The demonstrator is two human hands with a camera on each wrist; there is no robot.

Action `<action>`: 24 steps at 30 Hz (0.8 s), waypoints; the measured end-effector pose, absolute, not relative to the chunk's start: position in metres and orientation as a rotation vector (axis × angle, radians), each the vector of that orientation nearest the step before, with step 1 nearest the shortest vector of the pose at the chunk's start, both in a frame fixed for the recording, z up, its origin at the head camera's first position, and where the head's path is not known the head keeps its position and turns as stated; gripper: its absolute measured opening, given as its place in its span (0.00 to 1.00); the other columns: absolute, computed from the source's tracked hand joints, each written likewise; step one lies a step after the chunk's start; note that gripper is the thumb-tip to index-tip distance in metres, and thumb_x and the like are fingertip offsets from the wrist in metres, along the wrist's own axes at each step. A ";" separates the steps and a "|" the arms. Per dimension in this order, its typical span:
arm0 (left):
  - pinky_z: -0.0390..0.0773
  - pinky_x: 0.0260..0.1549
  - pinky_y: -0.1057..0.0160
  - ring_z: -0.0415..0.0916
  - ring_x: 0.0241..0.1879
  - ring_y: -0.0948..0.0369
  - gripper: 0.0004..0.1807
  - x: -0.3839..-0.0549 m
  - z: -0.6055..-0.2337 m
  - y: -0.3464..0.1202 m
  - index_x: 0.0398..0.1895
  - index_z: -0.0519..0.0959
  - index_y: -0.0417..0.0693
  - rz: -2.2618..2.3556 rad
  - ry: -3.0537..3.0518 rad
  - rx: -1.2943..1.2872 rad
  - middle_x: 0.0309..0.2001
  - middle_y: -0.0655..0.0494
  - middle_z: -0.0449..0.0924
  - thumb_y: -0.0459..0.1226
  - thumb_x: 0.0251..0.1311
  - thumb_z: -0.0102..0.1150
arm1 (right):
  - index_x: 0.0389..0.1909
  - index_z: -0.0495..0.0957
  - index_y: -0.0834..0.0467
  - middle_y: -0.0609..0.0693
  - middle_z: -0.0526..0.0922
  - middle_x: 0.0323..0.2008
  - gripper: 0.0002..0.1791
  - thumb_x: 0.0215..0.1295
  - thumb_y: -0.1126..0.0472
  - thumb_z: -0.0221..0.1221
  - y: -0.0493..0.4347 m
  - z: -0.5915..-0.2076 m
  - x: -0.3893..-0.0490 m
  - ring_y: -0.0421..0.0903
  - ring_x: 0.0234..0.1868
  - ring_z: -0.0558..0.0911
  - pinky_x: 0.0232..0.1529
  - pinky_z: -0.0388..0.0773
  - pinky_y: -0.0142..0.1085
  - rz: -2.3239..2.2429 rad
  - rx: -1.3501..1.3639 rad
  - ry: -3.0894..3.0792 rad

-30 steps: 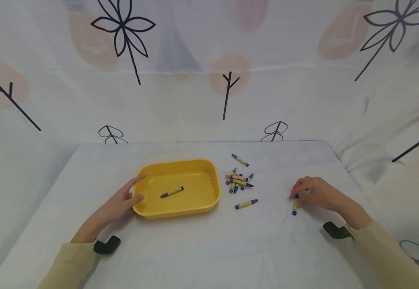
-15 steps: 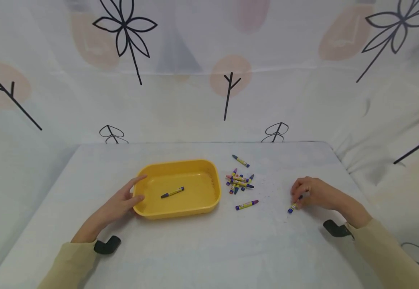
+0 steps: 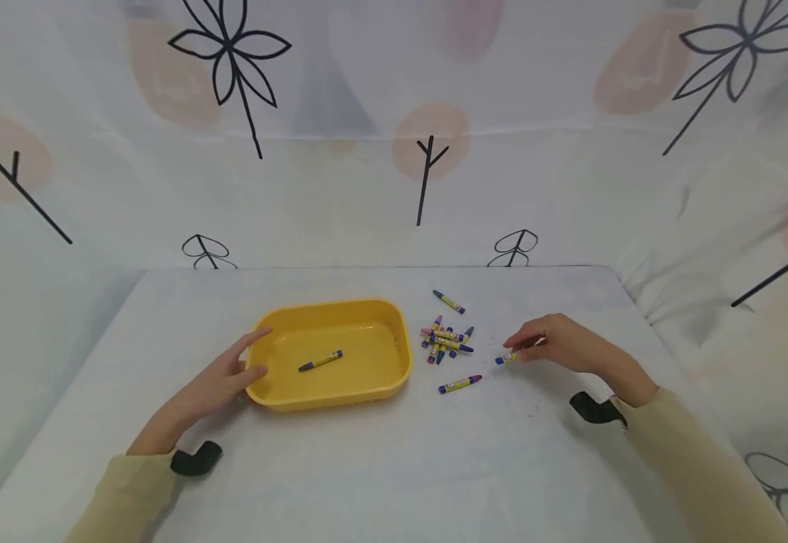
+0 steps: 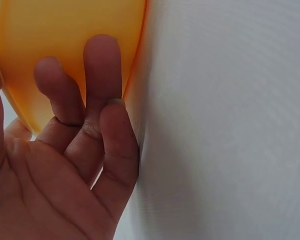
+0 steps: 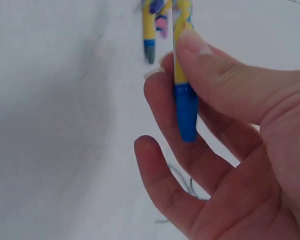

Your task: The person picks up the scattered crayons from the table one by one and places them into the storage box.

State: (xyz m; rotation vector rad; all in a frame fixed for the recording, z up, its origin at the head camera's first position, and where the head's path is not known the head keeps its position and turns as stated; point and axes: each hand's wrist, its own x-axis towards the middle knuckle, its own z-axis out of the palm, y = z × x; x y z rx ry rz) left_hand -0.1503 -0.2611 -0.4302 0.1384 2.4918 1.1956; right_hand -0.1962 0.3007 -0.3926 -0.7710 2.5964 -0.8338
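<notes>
Where crayons (image 3: 449, 344) lie heaped, they separate right hand (image 3: 559, 345) from tray (image 3: 366, 351).

A white table (image 3: 366, 483) was backed by pale cloth (image 3: 339, 219) printed with black flowers (image 3: 228, 44), twigs (image 3: 424, 181) and peach blotches (image 3: 641, 72).

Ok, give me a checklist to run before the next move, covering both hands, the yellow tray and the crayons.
1. Right hand holding the blue crayon: ok, pinched by thumb and fingers.
2. Left hand on the yellow tray: ok, at its left end.
3. Room in the tray: ok, only one dark-tipped crayon inside.
4. Blue crayon over the tray: not ok, it is right of the crayon pile.
5. Pile crayons separated: not ok, they lie crossed.
6. Pile count: cannot tell, they overlap.
</notes>
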 end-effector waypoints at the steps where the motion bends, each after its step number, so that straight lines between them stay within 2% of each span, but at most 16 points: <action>1: 0.72 0.34 0.58 0.73 0.32 0.54 0.39 -0.150 -0.430 -0.261 0.80 0.49 0.63 1.195 2.489 0.138 0.35 0.48 0.73 0.50 0.71 0.55 | 0.47 0.87 0.57 0.41 0.85 0.40 0.11 0.63 0.64 0.67 0.296 -0.392 -0.198 0.40 0.40 0.80 0.41 0.76 0.34 -0.832 -0.806 2.606; 7: 0.72 0.34 0.58 0.73 0.31 0.54 0.39 -0.151 -0.430 -0.261 0.80 0.49 0.63 1.185 2.488 0.132 0.34 0.48 0.74 0.50 0.71 0.55 | 0.43 0.87 0.56 0.42 0.83 0.39 0.09 0.65 0.68 0.64 0.264 -0.390 -0.207 0.42 0.40 0.79 0.42 0.77 0.39 -0.837 -0.964 2.658; 13: 0.71 0.31 0.60 0.71 0.30 0.54 0.39 -0.154 -0.430 -0.260 0.80 0.50 0.62 1.181 2.509 0.155 0.32 0.49 0.72 0.50 0.71 0.56 | 0.45 0.85 0.56 0.45 0.83 0.42 0.09 0.66 0.68 0.63 0.231 -0.388 -0.215 0.43 0.43 0.80 0.49 0.77 0.47 -0.864 -0.961 2.684; 24: 0.71 0.30 0.60 0.72 0.30 0.53 0.38 -0.156 -0.430 -0.263 0.79 0.51 0.61 1.181 2.504 0.209 0.33 0.49 0.74 0.50 0.71 0.55 | 0.46 0.84 0.57 0.46 0.84 0.42 0.08 0.68 0.65 0.62 0.164 -0.382 -0.227 0.44 0.42 0.78 0.47 0.77 0.43 -1.047 -1.000 2.799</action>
